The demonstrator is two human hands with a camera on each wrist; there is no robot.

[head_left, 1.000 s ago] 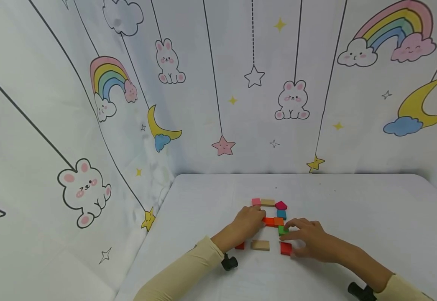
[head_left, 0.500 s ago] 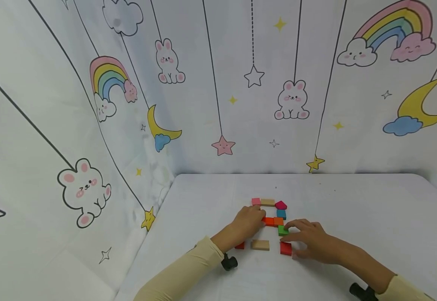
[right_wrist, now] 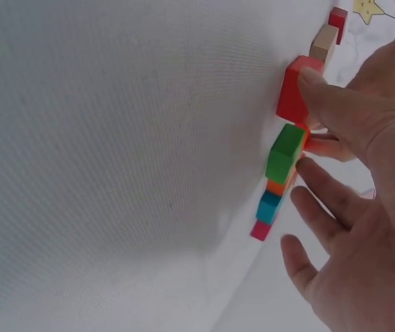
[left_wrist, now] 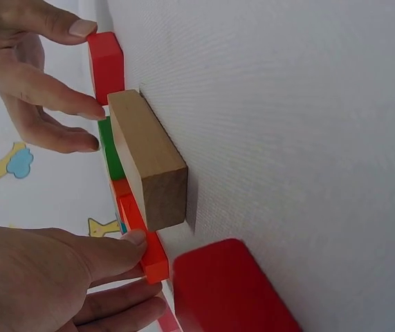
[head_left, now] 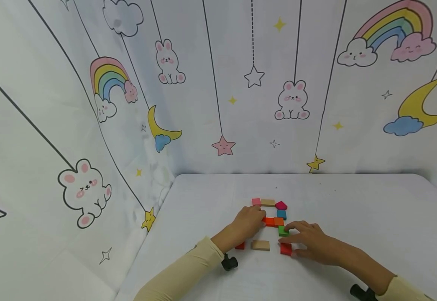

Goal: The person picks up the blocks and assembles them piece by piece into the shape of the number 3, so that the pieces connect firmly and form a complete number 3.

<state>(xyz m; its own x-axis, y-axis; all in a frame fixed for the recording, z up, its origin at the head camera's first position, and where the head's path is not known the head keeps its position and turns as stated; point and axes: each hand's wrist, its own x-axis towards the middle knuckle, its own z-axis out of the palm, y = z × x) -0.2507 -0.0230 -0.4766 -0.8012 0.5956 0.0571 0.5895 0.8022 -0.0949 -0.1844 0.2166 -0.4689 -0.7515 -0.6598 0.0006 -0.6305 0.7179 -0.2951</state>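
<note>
In the head view my left hand [head_left: 247, 223] pinches the left end of an orange-red block [head_left: 269, 222], thumb on one side and fingers on the other. My right hand [head_left: 313, 241] has its thumb and index finger at opposite sides of a red block [head_left: 286, 249]. Another right fingertip lies at the green block [right_wrist: 285, 153], just beyond the red one. An orange block [head_left: 279, 222] adjoins the orange-red block. A plain wooden block [left_wrist: 149, 152] lies between the hands, with a darker red block [left_wrist: 228, 290] near the left wrist, partly hidden by it in the head view.
Farther back, a pink block [head_left: 256, 201], another wooden block [head_left: 267, 202] and a crimson five-sided block [head_left: 281, 205] form a row. Below the crimson one lies a blue block [head_left: 281, 215]. Printed cloth [head_left: 195, 104] hangs behind and left of the white table [head_left: 372, 209].
The right hand has shifted very slightly toward the near edge, its index fingertip drawing in at the red block. The left hand and the blocks stay practically where they were.
</note>
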